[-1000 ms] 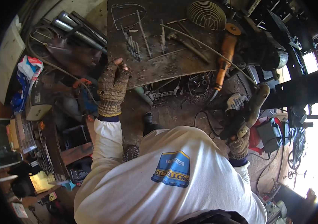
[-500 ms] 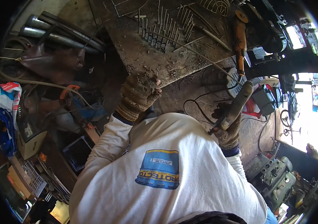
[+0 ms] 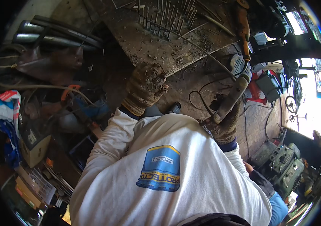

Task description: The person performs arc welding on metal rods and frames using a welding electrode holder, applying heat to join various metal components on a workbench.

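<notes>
My left hand (image 3: 145, 88) wears a dirty brown knit glove with bare fingertips. It is closed near the workbench's (image 3: 141, 49) front corner, and whatever it may hold is hidden. In a similar glove, my right hand (image 3: 224, 130) wraps round the lower end of a dull grey cylindrical tool (image 3: 234, 96). The tool tilts up to the right, and its exact kind is unclear. A long thin metal rod (image 3: 202, 51) runs from the bench to the tool's upper end; I cannot tell whether they join. Several upright metal pins (image 3: 168, 19) stand on the bench.
An orange angle grinder (image 3: 243, 28) lies at the bench's right edge. A black cable (image 3: 192, 100) loops beside the tool. Metal pipes (image 3: 40, 37) and a cardboard box (image 3: 36, 148) are at left. A grey machine (image 3: 284, 164) stands at right, near another person's dark sleeve (image 3: 262, 182).
My right hand and the grey tool have shifted slightly left, the tool's lower end now in clearer view. My left hand stays closed. A person's arm has appeared at lower right.
</notes>
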Demonstrator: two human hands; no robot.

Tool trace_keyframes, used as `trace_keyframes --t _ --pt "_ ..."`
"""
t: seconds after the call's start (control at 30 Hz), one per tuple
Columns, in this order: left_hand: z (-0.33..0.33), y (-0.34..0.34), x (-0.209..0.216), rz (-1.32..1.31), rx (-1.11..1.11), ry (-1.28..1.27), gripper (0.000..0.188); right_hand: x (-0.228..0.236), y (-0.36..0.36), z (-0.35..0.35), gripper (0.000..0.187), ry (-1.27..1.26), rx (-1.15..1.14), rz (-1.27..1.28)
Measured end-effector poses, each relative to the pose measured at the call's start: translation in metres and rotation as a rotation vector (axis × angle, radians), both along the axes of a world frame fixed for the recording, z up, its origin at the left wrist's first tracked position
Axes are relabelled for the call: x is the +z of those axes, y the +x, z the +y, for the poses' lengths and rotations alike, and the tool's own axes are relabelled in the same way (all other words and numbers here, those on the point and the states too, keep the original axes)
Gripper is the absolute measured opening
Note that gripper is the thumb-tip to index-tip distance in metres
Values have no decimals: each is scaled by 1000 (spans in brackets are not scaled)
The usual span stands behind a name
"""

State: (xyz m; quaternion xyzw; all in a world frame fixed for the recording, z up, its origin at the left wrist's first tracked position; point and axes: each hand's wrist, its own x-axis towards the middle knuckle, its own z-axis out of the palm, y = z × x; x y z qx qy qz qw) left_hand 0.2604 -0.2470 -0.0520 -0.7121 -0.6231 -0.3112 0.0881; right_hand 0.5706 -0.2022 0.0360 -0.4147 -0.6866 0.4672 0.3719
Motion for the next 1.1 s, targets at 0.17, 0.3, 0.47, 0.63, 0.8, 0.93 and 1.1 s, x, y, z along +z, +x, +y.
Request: trace_keyframes --t 0.17,0.3,0.47,0.63,0.8,0.93,1.1 --pt "-1 -13 -22 -81 -137 25 42 -4 -31 -29 107 -60 -141 -29" --pt "0 -24 -21 -137 -291 -8 43 -11 -48 -50 108 -18 -194 -213" --pt "1 -31 -27 -227 -387 15 47 -22 -60 -69 111 -267 -257 -182" --pt "-7 -37 -43 -147 -380 4 49 -17 -71 -77 112 -149 -259 -302" --pt "-2 -45 -24 -73 -420 3 52 -34 -74 -77 122 -292 -329 -106" --pt "-6 -50 -30 -126 -476 -98 60 -37 -73 -69 125 -179 -284 -171" --pt "-15 -49 -48 -132 -471 -247 64 -31 -75 -61 125 -229 -251 -182"
